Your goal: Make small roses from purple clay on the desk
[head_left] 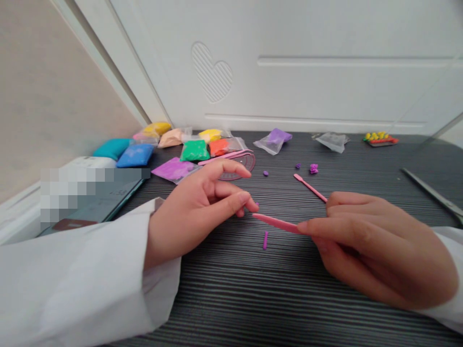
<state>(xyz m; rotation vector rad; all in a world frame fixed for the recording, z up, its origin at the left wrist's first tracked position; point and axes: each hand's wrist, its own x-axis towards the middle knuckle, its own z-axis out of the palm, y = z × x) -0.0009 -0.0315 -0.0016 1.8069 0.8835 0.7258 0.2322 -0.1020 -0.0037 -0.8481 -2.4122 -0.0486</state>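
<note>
- The person's left hand point(195, 207) was at center left of the frame, in a loose, half-open curve. Its fingertips point(246, 198) stood just beside the tip of a pink modeling stick point(277, 223). A tiny purple speck showed at the fingertips, too small to identify.
- The right hand point(376, 250) was at lower right, narrowly closed on the stick's far end, with the forefinger point(325, 231) pressed along it and the other fingers curled. The stick lay almost level, pointing toward the left hand, just above the table.
- A second pink stick point(309, 188) lay at center right, its end just beside the right hand's upper fingers.
- A short purple clay roll point(265, 239) lay on the table below the held stick.
- Above the hands sat a small purple ball point(265, 173), a tiny purple piece point(297, 166), and a crumpled magenta lump point(314, 168).
- Clay packets crowded the upper left, including green point(195, 151), blue point(135, 155), and orange point(219, 147); a purple bag point(274, 140) lay at top center.
- A pink semicircular tool point(238, 164) lay beyond the left hand.
- A dark striped table point(231, 308) filled the lower frame, with a white door point(307, 62) behind it, bearing a heart pattern.
- White sleeves point(72, 289) covered both forearms.
</note>
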